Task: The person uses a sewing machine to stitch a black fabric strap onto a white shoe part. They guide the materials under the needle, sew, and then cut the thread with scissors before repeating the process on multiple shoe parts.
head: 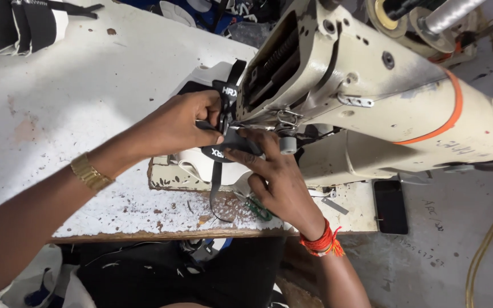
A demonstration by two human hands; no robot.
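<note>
Head view, looking down: the left hand (186, 122) pinches a black strap (217, 171) between thumb and fingers, closed tight on it just beside the head of a cream sewing machine (372, 85). The right hand (275, 177) lies with fingers curled narrow over the same black and white shoe piece (201, 162), pressing it toward the needle area, which the fingers and the machine's head hide. The piece sits on the machine bed between both hands, with the strap's loose end trailing down over the worn white table (58, 114). A gold watch (89, 171) is on the left wrist, red threads (320, 239) on the right. A dark phone (390, 206) lies on the table to the right. Both sets of fingertips sit very near the needle, so a slip could likely catch one; the dangling strap could snag and pull the seam crooked.
</note>
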